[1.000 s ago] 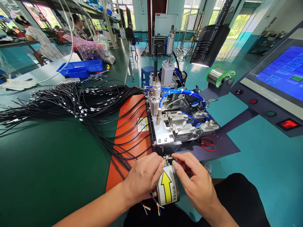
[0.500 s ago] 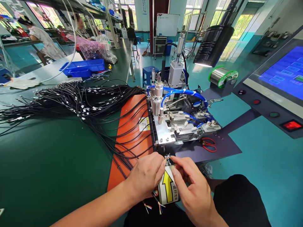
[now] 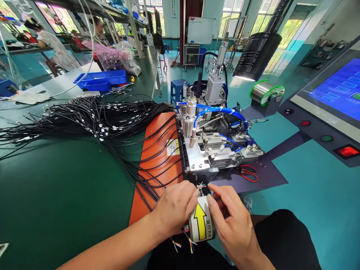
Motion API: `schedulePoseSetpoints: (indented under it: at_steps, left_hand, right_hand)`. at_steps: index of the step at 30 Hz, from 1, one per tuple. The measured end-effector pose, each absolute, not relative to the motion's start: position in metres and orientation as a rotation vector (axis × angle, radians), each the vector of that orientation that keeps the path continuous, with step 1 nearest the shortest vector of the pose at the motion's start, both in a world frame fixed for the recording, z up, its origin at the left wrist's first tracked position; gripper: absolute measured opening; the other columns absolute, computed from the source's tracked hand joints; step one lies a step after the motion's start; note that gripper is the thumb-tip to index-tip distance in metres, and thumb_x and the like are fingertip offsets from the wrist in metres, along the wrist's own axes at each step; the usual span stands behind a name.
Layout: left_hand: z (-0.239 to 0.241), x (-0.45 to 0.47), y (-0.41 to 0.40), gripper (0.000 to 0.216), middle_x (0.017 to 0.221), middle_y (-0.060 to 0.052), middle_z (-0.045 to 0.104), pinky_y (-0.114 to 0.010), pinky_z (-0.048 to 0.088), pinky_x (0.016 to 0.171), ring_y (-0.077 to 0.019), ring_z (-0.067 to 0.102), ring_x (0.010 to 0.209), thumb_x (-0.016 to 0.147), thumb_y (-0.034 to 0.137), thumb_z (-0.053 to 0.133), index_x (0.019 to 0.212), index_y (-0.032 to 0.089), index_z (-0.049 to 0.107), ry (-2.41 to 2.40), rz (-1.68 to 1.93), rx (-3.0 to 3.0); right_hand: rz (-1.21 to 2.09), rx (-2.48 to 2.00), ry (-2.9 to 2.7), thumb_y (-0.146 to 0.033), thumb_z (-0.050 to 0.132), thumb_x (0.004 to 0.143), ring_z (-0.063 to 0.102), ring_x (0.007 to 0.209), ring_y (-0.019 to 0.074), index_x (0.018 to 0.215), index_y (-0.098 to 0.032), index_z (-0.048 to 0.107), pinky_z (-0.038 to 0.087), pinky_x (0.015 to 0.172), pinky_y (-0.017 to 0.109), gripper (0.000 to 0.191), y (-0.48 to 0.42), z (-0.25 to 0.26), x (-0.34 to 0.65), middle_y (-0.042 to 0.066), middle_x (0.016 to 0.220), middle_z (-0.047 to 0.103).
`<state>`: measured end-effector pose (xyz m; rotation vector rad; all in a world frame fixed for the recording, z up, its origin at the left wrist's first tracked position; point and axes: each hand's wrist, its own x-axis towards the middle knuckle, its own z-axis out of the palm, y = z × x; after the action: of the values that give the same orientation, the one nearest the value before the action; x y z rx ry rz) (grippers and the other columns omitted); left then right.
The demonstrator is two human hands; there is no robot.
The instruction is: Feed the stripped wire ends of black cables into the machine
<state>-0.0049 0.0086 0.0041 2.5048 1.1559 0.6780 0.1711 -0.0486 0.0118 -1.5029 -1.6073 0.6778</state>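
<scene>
My left hand (image 3: pixel 178 202) is closed, thumb and fingers pinched on a cable whose thin coloured wires (image 3: pixel 201 185) fan out past the fingertips. Most of that cable is hidden under the hand. My right hand (image 3: pixel 234 219) is just to the right, its index finger and thumb apart, the index tip close to the wires. Between the hands lies a rounded machine end with a yellow arrow label (image 3: pixel 200 223). Below my left hand hang stripped cable ends (image 3: pixel 191 245) with loose coloured wires. Directly ahead stands a machine with metal cylinders and blue air tubes (image 3: pixel 219 142).
Black cables (image 3: pixel 95 116) lie bundled on the green table (image 3: pixel 70 187) and across an orange plate (image 3: pixel 157 138). Red-handled scissors (image 3: pixel 249 173) rest right of the machine. A solder spool (image 3: pixel 266 92), lamp (image 3: pixel 254 56) and control screen (image 3: pixel 337 82) stand right. Two people are in the background.
My right index finger and thumb have moved slightly right, away from the wires, and more coloured wire shows. My left hand keeps its pinch. The view has shifted slightly.
</scene>
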Motion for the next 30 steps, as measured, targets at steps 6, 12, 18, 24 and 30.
schedulePoseSetpoints:
  at_steps: [6, 12, 18, 24, 30]
  left_hand:
    - [0.006, -0.005, 0.008, 0.032, 0.07, 0.0, 0.052, -0.029, 0.039, 0.061, -0.0152, 0.05, 0.064, 0.103, 0.025, 0.035, 0.076, 0.019, 0.05, 1.16, 0.683, 2.539]
    - [0.005, -0.004, 0.008, 0.031, 0.07, 0.0, 0.052, -0.029, 0.04, 0.061, -0.0151, 0.05, 0.064, 0.103, 0.024, 0.035, 0.076, 0.019, 0.05, 1.155, 0.701, 2.543]
    - [0.006, -0.005, 0.008, 0.032, 0.07, 0.0, 0.052, -0.028, 0.04, 0.06, -0.0142, 0.05, 0.063, 0.103, 0.024, 0.035, 0.074, 0.019, 0.048, 1.155, 0.698, 2.507]
    - [0.008, -0.006, 0.008, 0.031, 0.071, -0.001, 0.053, -0.028, 0.04, 0.062, -0.0147, 0.05, 0.065, 0.103, 0.025, 0.035, 0.077, 0.019, 0.05, 1.145, 0.669, 2.498]
    - [0.007, -0.006, 0.009, 0.031, 0.072, -0.001, 0.052, -0.028, 0.039, 0.062, -0.0148, 0.05, 0.065, 0.103, 0.026, 0.035, 0.077, 0.018, 0.05, 1.133, 0.653, 2.493]
  right_hand:
    - [0.618, -1.433, -1.675, -0.023, 0.045, 0.1, 0.062, 0.079, 0.0175, 0.126, -0.018, 0.058, 0.053, 0.073, 0.031, 0.029, -0.049, 0.012, 0.166, 0.009, 0.101, 0.058]
    - [0.578, -1.387, -1.73, -0.018, 0.044, 0.099, 0.062, 0.091, 0.0205, 0.131, -0.018, 0.055, 0.053, 0.081, 0.033, 0.034, -0.053, 0.01, 0.163, 0.01, 0.102, 0.057]
    - [0.692, -1.37, -1.735, -0.02, 0.043, 0.099, 0.063, 0.086, 0.0199, 0.136, -0.019, 0.053, 0.054, 0.078, 0.033, 0.038, -0.063, 0.006, 0.157, 0.011, 0.103, 0.058]
    - [0.909, -1.57, -1.374, -0.039, 0.055, 0.096, 0.061, 0.08, 0.0183, 0.102, -0.021, 0.068, 0.049, 0.069, 0.028, 0.024, -0.039, 0.018, 0.176, 0.006, 0.095, 0.064]
    - [1.521, -1.485, -1.033, -0.054, 0.059, 0.09, 0.026, 0.048, 0.0087, 0.078, -0.019, 0.059, 0.018, 0.044, 0.023, 0.038, -0.014, 0.02, 0.184, -0.008, 0.055, 0.032]
